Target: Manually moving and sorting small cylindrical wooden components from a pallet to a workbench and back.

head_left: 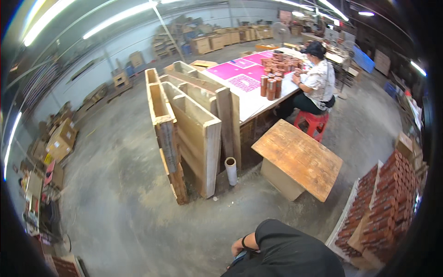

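Note:
At the lower edge a black sleeve comes in from the right, and below its cuff my right hand [237, 249] shows only in part. A dark band [244, 243] circles the wrist. Against the hand lies a small piece of something blue [238, 258], too little of it visible to name. The fingers are mostly hidden by the arm and the picture's edge, so their grip does not show. My left hand is out of sight. Nearest ahead of me stands a low box with a worn wooden board [300, 157] on top.
Tall wooden frames [189, 129] stand upright left of centre, beside a white cardboard tube [231, 171]. Behind, a person [318, 78] sits on a red stool [311, 123] at a long table [251, 108] bearing brown cylinders [271, 87]. Stacked reddish-brown cylinders [387, 203] fill the right side.

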A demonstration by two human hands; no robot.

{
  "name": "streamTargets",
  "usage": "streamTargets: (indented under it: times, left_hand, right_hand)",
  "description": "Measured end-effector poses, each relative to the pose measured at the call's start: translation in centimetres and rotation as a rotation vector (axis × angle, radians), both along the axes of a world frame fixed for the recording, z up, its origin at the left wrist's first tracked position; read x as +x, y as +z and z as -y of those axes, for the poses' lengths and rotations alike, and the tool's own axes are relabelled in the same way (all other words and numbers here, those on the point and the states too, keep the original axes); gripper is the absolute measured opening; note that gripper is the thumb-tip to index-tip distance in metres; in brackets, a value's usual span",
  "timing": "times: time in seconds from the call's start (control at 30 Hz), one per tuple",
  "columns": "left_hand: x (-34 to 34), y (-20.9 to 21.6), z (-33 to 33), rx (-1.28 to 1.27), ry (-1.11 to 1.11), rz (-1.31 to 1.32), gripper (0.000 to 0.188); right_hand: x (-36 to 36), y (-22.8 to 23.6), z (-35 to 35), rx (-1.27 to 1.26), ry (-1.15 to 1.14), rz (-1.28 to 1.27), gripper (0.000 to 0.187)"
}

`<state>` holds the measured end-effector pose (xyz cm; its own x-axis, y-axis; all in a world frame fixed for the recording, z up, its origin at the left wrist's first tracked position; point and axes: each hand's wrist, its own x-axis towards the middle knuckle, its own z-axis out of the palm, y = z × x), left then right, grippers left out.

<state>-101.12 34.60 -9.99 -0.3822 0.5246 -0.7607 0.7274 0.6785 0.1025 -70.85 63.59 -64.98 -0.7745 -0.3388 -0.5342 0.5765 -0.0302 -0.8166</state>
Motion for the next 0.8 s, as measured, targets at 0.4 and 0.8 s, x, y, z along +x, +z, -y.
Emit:
streamTargets:
  times: [0.4,0.8]
  left_hand:
    - [-8.8,-4.0,-14.8,0.415,-0.021,0.321,0.059]
    - [-17.4,-6.0,-32.6,0.447,-0.928,0.177,0.061]
  right_hand:
    - [-7.5,3.7,-0.6,0.471,-0.021,0.119,0.072]
    - [-2.6,23.9,9.9,0.324,-0.893,0.579,0.079]
